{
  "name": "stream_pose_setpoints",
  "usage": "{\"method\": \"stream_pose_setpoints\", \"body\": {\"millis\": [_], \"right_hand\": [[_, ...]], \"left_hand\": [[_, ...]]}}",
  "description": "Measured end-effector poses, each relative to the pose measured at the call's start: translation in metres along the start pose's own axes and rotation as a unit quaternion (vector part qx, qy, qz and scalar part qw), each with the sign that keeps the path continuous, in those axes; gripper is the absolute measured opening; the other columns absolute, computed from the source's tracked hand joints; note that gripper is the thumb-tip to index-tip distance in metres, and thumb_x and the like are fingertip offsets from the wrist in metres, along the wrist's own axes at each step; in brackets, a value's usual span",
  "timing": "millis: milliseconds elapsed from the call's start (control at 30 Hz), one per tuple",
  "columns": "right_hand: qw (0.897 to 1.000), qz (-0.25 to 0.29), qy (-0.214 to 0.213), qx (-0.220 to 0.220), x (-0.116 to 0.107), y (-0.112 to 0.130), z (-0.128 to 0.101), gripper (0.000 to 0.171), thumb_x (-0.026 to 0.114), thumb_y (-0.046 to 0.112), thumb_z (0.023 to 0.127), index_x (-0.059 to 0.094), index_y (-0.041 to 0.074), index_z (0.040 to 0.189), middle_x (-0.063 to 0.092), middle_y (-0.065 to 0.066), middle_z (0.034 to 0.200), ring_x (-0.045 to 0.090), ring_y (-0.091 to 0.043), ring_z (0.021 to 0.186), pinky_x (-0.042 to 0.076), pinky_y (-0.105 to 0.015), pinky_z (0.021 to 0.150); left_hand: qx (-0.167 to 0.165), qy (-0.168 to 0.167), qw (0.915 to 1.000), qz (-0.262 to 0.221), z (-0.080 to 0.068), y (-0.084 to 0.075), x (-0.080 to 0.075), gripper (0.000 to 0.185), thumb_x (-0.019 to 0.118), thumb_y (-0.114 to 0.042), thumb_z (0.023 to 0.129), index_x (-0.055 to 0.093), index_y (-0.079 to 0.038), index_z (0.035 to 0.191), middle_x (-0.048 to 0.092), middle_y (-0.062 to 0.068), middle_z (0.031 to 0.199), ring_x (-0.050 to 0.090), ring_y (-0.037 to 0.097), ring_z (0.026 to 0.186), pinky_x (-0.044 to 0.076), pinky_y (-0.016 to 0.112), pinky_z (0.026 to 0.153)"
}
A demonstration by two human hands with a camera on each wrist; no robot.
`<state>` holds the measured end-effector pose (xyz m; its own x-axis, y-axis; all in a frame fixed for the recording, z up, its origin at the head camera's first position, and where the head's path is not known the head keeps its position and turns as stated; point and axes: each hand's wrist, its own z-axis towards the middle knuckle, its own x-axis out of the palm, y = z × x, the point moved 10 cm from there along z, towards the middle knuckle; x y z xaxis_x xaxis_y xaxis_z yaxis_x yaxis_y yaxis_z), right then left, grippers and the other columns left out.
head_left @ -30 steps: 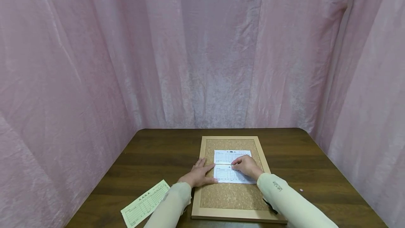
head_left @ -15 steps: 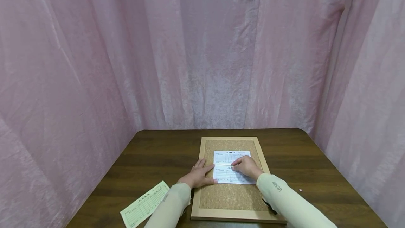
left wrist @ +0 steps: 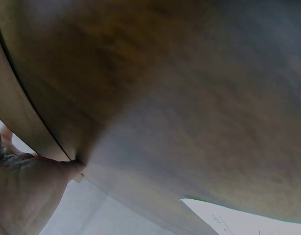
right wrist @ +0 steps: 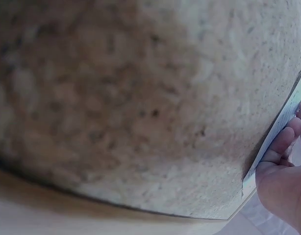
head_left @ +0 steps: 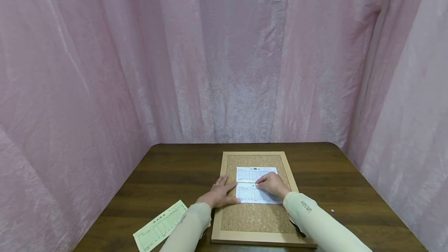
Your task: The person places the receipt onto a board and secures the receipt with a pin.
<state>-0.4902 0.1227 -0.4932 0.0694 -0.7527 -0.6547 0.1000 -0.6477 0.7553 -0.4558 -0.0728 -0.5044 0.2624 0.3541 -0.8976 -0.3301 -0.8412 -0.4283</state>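
A wood-framed cork board lies on the table. On it are two white printed forms, one above the other: the upper form and the lower form, with a narrow gap between them. My left hand is spread over the board's left frame, its index fingertip and thumb tip on the lower form's left edge. Thumb and index finger of my right hand come together at the lower form's top edge. Whatever they pinch is hidden. In the right wrist view, the right fingers curl beside the paper.
A pale green printed form lies at the table's left, partly beneath the left sleeve. One tiny pink thing is on the dark wooden table, right of the board. Pink curtains hang behind and at both sides.
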Motion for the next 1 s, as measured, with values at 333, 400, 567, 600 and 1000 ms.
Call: {"method": "stream_pose_setpoints", "body": {"millis": [333,400,567,600,1000], "right_hand": [[1.0,-0.001,-0.004,-0.022,-0.0007,0.003,-0.0023,0.005,0.075,0.008,0.086,0.08,0.009,0.087,0.073,-0.003,0.094,0.061,-0.013,0.082,0.049,-0.036,0.076],[1.0,0.001,-0.006,-0.027,-0.0006,0.0032,-0.002,0.004,0.076,0.007,0.085,0.08,0.008,0.087,0.072,-0.003,0.091,0.059,-0.013,0.079,0.048,-0.035,0.073],[0.999,0.006,-0.013,-0.039,-0.0013,0.0022,0.0,0.003,0.077,0.006,0.083,0.077,0.008,0.086,0.066,0.0,0.083,0.054,-0.014,0.074,0.044,-0.033,0.068],[0.999,0.007,-0.013,-0.04,-0.0011,0.0013,0.0006,0.003,0.078,0.007,0.083,0.076,0.007,0.086,0.065,0.001,0.082,0.053,-0.014,0.073,0.044,-0.033,0.068],[0.999,0.017,-0.015,-0.039,-0.0005,-0.0031,0.0036,0.006,0.078,0.007,0.083,0.074,0.01,0.08,0.063,0.002,0.078,0.053,-0.014,0.072,0.043,-0.032,0.068]], "left_hand": [[-0.005,0.001,1.0,-0.004,-0.0009,0.0017,0.0007,0.08,0.067,-0.06,0.086,0.043,-0.023,0.152,0.015,0.018,0.163,0.007,0.037,0.15,0.024,0.064,0.111],[-0.004,0.002,1.0,-0.005,-0.0014,0.0011,0.0004,0.08,0.067,-0.06,0.086,0.043,-0.022,0.153,0.014,0.019,0.163,0.006,0.037,0.15,0.024,0.064,0.111],[-0.001,0.004,1.0,-0.009,-0.0022,0.0002,0.0007,0.08,0.067,-0.06,0.086,0.042,-0.022,0.153,0.013,0.019,0.163,0.006,0.037,0.15,0.023,0.063,0.111],[-0.001,0.003,0.9999,-0.009,-0.002,0.0004,0.0007,0.08,0.067,-0.06,0.087,0.042,-0.022,0.153,0.013,0.019,0.163,0.006,0.037,0.15,0.023,0.063,0.111],[0.0,0.001,1.0,-0.009,-0.0007,0.0007,0.0005,0.081,0.067,-0.061,0.086,0.042,-0.023,0.153,0.013,0.018,0.163,0.006,0.037,0.15,0.024,0.064,0.111]]}}
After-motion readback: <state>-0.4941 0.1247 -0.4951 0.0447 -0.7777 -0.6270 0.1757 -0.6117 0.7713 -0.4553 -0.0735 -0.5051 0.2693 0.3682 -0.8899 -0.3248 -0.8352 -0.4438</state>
